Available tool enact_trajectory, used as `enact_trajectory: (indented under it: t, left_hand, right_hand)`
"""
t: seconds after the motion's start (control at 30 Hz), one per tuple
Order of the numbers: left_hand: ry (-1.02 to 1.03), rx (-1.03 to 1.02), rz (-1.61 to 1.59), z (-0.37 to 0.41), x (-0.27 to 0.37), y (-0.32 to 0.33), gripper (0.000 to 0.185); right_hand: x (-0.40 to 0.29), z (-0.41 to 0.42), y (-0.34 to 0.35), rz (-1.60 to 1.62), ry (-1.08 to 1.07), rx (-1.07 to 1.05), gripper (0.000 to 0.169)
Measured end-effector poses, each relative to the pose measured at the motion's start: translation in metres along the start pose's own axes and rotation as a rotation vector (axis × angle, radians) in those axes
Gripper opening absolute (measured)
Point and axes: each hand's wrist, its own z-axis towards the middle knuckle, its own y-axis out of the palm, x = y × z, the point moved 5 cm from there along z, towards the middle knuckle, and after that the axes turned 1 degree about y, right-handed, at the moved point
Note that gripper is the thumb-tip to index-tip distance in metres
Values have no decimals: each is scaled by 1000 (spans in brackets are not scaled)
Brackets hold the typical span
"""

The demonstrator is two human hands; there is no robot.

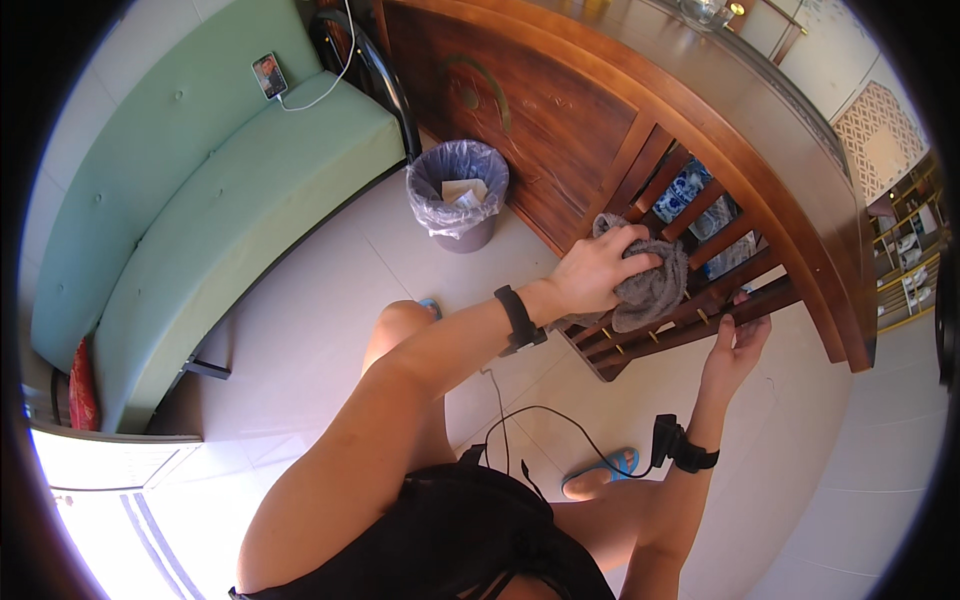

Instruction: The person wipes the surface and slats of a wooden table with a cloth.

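Observation:
My left hand [596, 274] is closed on a crumpled grey terry cloth [649, 289], pressed against the slats of a dark reddish wooden frame [765, 296]. To its right, my right hand [739, 337] grips the lower rail of that slatted frame, with a fingertip showing at the rail's far side. The frame belongs to a large piece of wooden furniture with a carved panel [540, 112]. Behind the slats show blue-and-white patterned things [682, 191] and clear plastic wrapping. Both wrists wear black straps.
A bin [465, 232] lined with clear plastic, holding paper, stands beside the carved panel. A green cushioned bench [217, 191] at left carries a phone [269, 75] on a white cable. A black cable [540, 407] hangs between my legs and right wrist. A glass vessel [705, 11] stands on top.

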Motion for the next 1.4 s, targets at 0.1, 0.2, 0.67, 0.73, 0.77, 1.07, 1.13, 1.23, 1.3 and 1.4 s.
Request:
enact_trajectory:
  t: [0.1,0.2,0.67,0.73,0.77,1.07,1.13,1.23,1.3,1.4]
  left_hand:
    - [15,115,9,3,2,-20,67]
    - [44,329,-3,16,8,-50,64]
    - [-154,250,-63,28,-14,-7,80]
    - [-165,226,-88,26,-17,-7,77]
    - [-175,204,-94,23,-19,-5,77]
    - [-213,76,-21,3,-26,3,66]
    - [-222,43,7,-2,-29,5,65]
    - [-250,-18,45,-10,-29,9,63]
    - [-273,-61,60,-14,-28,11,62]
    - [-277,-92,90,-20,-29,13,62]
  right_hand:
    - [-3,-1,1,14,-1,-6,48]
    - [-1,-1,0,12,-17,-4,48]
    - [-3,-3,3,-15,-1,31,47]
    - [-3,-2,2,-18,-1,27,47]
    - [-3,-2,1,-25,-3,21,47]
    - [-2,-2,1,-20,-12,28,48]
    - [-2,-2,2,-17,-8,30,48]
    - [-2,-1,2,-15,-9,27,48]
    - [-1,-1,2,-15,-12,27,48]
    - [0,-1,3,17,-5,38,47]
